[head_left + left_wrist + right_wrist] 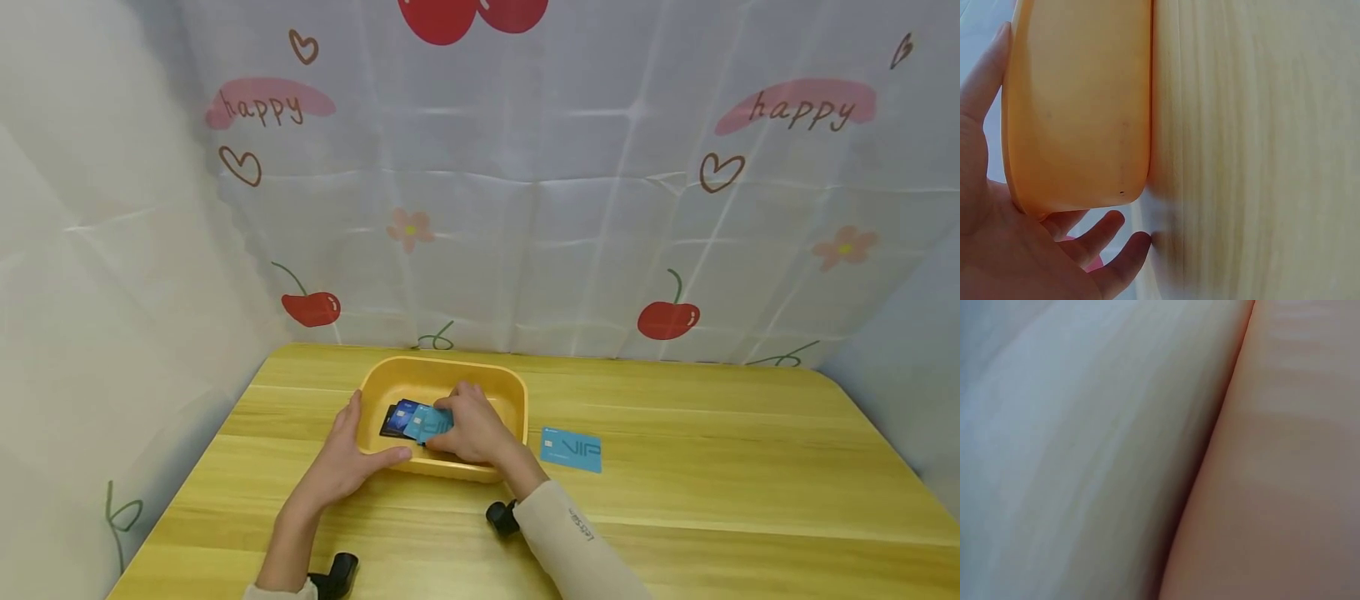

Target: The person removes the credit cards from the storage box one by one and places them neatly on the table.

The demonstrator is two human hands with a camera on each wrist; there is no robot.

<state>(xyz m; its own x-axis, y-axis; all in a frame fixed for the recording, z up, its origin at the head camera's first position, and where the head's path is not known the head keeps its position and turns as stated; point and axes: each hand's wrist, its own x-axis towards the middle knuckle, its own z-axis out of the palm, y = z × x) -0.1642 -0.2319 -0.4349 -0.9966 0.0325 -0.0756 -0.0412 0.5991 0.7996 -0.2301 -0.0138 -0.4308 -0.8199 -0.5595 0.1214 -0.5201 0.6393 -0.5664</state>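
Light-blue cards overlap darker ones inside a smooth, round-cornered yellow tray; the right hand, pinching them, hides part; the left hand, fingers spread, touches the rim; a flat VIP card lies beside on the wood-grained table.

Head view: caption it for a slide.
Left hand touches a yellow rectangular plastic bin; right hand grips a light-blue rectangular card inside; a matching card outside.
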